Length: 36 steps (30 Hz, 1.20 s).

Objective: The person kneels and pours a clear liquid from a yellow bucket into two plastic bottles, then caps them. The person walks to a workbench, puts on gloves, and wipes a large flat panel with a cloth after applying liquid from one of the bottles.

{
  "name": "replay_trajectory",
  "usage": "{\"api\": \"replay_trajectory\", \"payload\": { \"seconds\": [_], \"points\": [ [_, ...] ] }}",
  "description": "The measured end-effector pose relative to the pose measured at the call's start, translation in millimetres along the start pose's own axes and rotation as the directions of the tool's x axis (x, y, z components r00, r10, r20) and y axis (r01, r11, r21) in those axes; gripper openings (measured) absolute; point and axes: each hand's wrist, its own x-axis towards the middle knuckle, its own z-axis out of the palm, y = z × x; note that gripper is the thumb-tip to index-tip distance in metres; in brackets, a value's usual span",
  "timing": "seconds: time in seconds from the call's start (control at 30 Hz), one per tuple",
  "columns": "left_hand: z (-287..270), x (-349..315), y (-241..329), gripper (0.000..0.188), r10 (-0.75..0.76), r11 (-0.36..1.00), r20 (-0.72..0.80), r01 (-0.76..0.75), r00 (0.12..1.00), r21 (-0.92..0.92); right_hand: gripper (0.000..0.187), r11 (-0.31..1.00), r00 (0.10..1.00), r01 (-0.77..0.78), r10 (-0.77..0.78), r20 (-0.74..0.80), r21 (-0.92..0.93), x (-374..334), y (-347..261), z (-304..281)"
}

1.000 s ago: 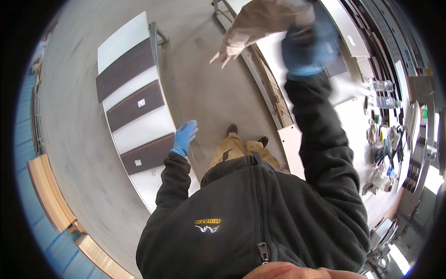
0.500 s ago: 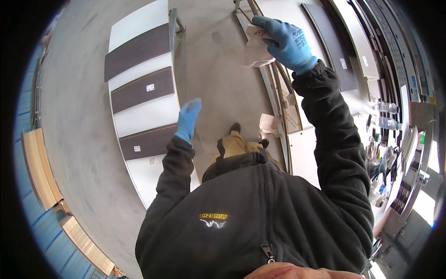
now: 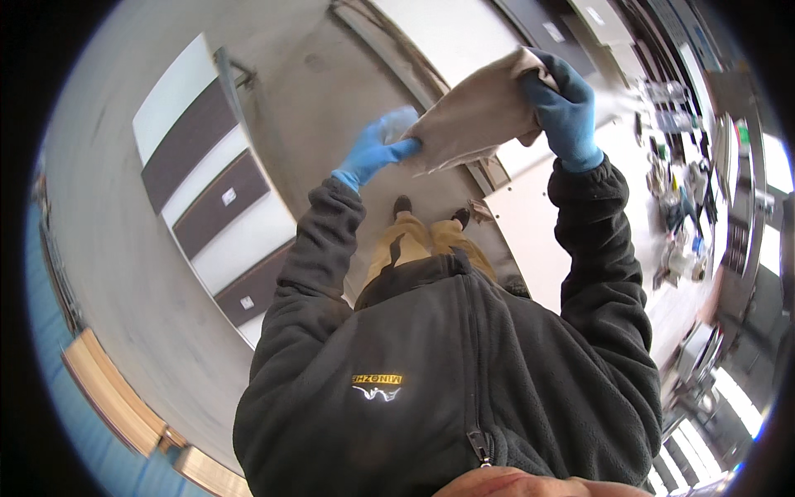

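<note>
A beige cloth (image 3: 476, 112) stretches between my two hands, in front of my chest and above the floor gap. My right hand (image 3: 566, 116), in a blue glove, is closed around its right end, where the fabric bunches. At the left end, my left hand (image 3: 373, 153), also in a blue glove, pinches the cloth with the thumb over its edge. The fingers of that hand are smeared by motion.
At left stands a rack with white and dark brown panels (image 3: 217, 199), some bearing labels. At right, a white-topped workbench (image 3: 538, 240) holds loose tools and plastic bottles (image 3: 675, 120). Wooden boards (image 3: 112, 393) lie at the lower left. My feet are on the grey floor (image 3: 310, 99).
The crumpled cloth in my right hand is now spread out between both hands. My left hand has risen to the cloth from beside the panel rack. The view has turned somewhat.
</note>
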Motion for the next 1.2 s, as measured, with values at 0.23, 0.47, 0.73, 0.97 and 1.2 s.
{"api": "replay_trajectory", "payload": {
  "seconds": [0.23,0.47,0.73,0.97,1.2],
  "points": [
    [97,69,19,0.030,-0.315,0.948,0.344,0.307,0.885,0.078,0.025,0.949,0.784,-0.316,0.266,-0.562,0.008,-116,98,-157],
    [223,125,2,0.039,-0.443,0.896,0.484,0.353,0.755,0.270,0.024,0.839,0.558,-0.490,0.512,-0.653,0.239,-225,195,-287],
    [323,133,-35,0.043,-0.512,0.763,0.184,0.346,0.839,0.545,0.031,0.682,0.441,-0.623,0.710,-0.549,0.383,-264,278,-318],
    [406,122,-3,0.063,-0.517,0.855,0.339,0.453,0.786,0.253,0.047,0.637,0.458,-0.610,0.768,-0.447,0.470,-269,268,-332],
    [454,107,10,0.119,-0.556,0.687,0.505,0.707,0.660,-0.167,0.056,0.596,0.491,-0.611,0.802,-0.340,0.521,-268,263,-348]
  ]
}}
